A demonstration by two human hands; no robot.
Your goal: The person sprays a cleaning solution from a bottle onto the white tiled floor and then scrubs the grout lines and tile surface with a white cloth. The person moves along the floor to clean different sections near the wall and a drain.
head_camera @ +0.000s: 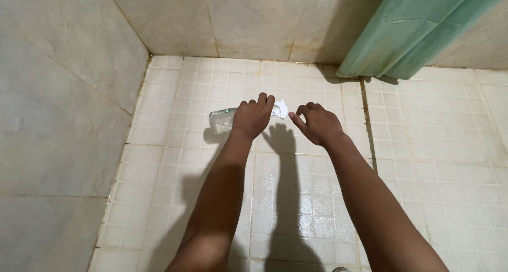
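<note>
One clear spray bottle lies sideways above the white tiled floor, gripped around its neck by the left hand. The right hand hovers just beside the single white nozzle, fingers loosely curled, holding nothing. One green curtain hangs at upper right

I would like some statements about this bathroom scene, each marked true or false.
1. The left hand grips a clear plastic bottle held sideways. True.
2. The right hand holds a sponge. False: its fingers are at the bottle's white cap and hold nothing else.
3. A green curtain hangs at the upper right. True.
4. The floor is dark wood. False: it is small white tiles.
5. The bottle stands upright on the floor. False: it is held above the floor.
</note>
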